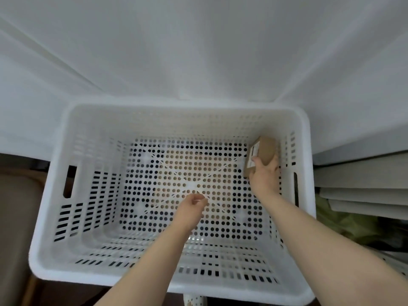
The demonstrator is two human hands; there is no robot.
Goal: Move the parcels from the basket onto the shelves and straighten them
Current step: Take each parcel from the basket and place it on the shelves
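Note:
A white perforated plastic basket (66, 138) fills the middle of the head view. Inside it, against the right wall, my right hand (265, 173) grips a small brown cardboard parcel (265, 151) with a white label on its side. The parcel is tilted and lifted off the basket floor. My left hand (194, 204) hovers over the centre of the basket floor with its fingers curled and nothing in it. No other parcel shows inside the basket. Something brown shows dimly through the floor holes.
A white surface (198, 51) spreads behind and above the basket. Grey shelf boards (362, 186) are stacked at the right, with something green (344, 221) below them. A brown surface (15, 217) lies at the left.

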